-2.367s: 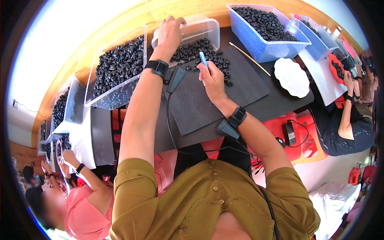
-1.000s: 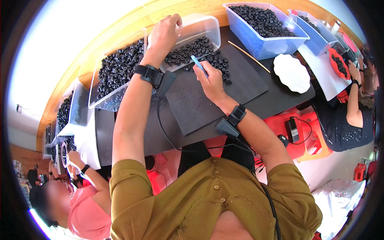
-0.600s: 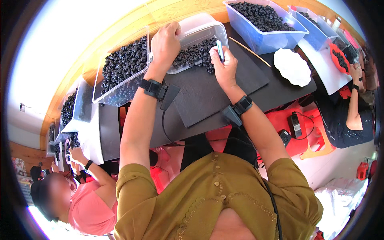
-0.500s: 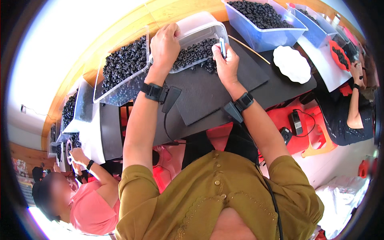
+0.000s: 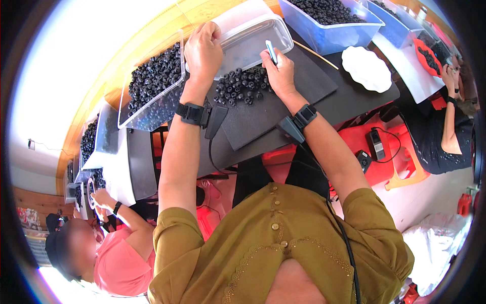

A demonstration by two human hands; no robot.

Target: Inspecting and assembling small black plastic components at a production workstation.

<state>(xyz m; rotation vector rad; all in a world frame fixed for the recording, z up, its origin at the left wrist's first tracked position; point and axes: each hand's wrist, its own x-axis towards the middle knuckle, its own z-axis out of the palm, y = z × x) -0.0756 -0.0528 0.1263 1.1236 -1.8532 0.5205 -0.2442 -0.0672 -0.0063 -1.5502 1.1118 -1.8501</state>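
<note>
A shallow clear plastic container is tipped toward me, with no berries visible inside. My left hand is closed at its left end, apparently gripping the rim; the fingertips are hidden. By the right end, my closed right hand holds a slim white-and-blue tool upright between thumb and fingers. Loose dark blueberries lie in a patch below the container's near edge, on a dark mat. Beside my left hand stands a large clear bin heaped with blueberries.
Another berry-filled bin stands at the back right, near a thin wooden stick and a white scalloped plate. Co-workers sit left, in a pink top, and right, near a red bowl. A red stool holds black devices.
Blueberries that lay inside the shallow container have spilled onto the mat below it. Both hands have stayed at the container's ends, shifting slightly.
</note>
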